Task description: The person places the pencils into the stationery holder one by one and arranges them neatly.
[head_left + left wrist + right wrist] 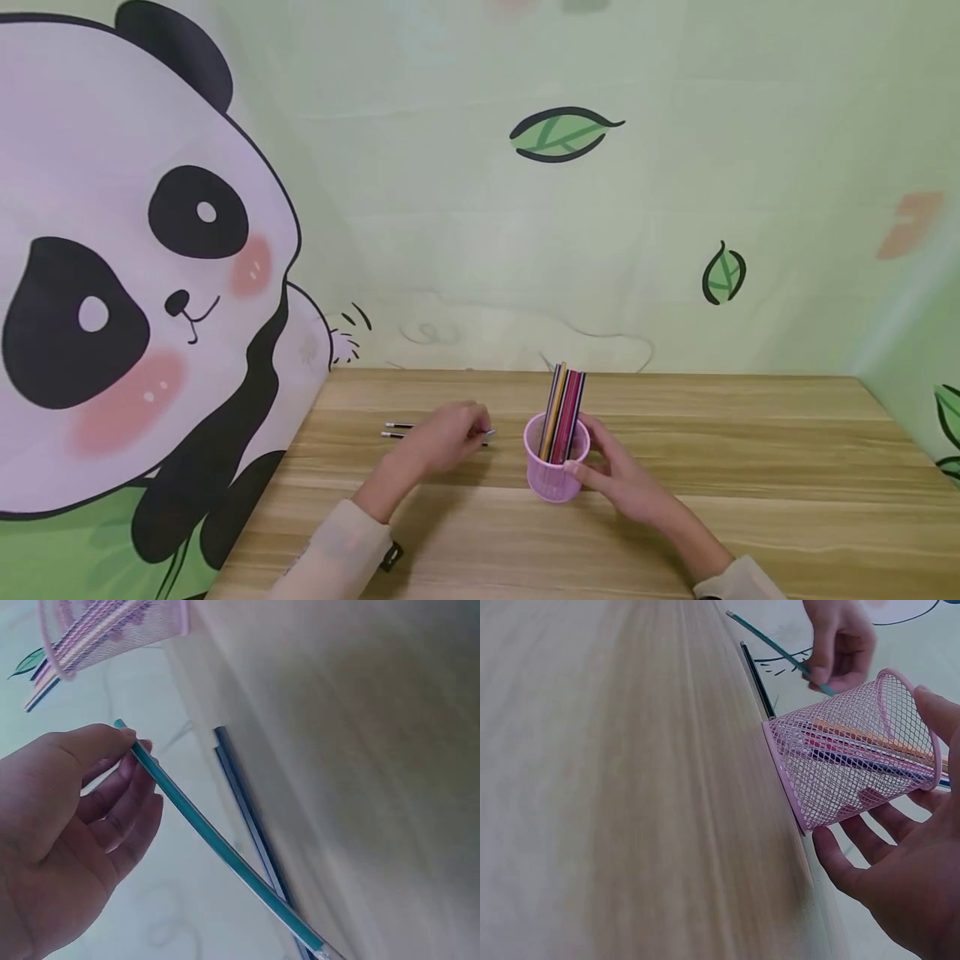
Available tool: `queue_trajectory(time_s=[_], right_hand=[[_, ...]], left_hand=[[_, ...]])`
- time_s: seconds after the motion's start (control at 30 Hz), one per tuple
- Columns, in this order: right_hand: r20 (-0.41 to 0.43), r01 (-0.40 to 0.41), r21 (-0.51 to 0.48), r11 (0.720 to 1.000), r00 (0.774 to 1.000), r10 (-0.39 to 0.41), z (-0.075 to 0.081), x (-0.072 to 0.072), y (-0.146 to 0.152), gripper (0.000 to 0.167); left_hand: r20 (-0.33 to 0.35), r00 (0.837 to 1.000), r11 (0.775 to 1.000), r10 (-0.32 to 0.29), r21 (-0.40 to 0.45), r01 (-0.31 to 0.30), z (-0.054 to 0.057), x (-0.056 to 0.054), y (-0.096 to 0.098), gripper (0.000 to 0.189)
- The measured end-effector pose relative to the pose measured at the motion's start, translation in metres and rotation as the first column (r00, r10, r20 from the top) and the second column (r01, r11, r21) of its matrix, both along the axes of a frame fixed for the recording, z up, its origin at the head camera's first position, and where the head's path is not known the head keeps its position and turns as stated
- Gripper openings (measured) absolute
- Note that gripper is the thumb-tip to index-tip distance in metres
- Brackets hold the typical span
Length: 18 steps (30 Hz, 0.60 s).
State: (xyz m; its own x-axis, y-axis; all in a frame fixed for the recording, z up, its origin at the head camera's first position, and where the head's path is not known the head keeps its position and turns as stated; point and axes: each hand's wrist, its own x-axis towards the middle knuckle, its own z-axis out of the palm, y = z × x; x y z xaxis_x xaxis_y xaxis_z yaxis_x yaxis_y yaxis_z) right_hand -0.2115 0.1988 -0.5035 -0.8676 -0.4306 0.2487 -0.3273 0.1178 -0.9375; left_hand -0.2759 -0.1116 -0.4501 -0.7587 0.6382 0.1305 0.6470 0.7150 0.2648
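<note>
A teal pencil (214, 836) is pinched between the thumb and fingertips of my left hand (447, 437), its far end slanting across two dark pencils (253, 817) on the table. Those dark pencils show white ends on the left in the head view, partly covered by the hand. My right hand (633, 487) holds a pink mesh pencil cup (552, 485) from its right side, thumb near the rim and fingers round the wall. Inside the upright cup lean several pencils (573, 408), among them yellow, red and dark ones.
The wood-grain table (750, 467) extends to both sides of the hands. Behind it hangs a pale green backdrop (450, 208) with a large panda (225, 350) and leaves drawn on it. A black buckle (392, 556) hangs by the left sleeve.
</note>
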Motion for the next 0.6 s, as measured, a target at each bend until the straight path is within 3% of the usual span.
queue_trajectory(time_s=[0.37, 0.47, 0.6], right_hand=[[0.011, -0.001, -0.011, 1.0, 1.0, 0.001, 0.0, 0.001, -0.001, 0.069], [0.015, 0.0, -0.006, 1.0, 1.0, 0.0, 0.0, 0.001, -0.001, 0.069], [0.016, -0.001, -0.011, 1.0, 1.0, 0.001, 0.0, 0.001, -0.001, 0.069]], left_hand=[[0.01, 0.998, 0.983, -0.057, 0.176, 0.054, 0.033, 0.01, 0.011, 0.01], [0.057, 0.994, 0.958, -0.092, 0.278, 0.073, 0.042, 0.014, 0.015, 0.011], [0.113, 0.983, 0.898, -0.144, 0.432, 0.082, 0.052, 0.019, 0.021, 0.012]])
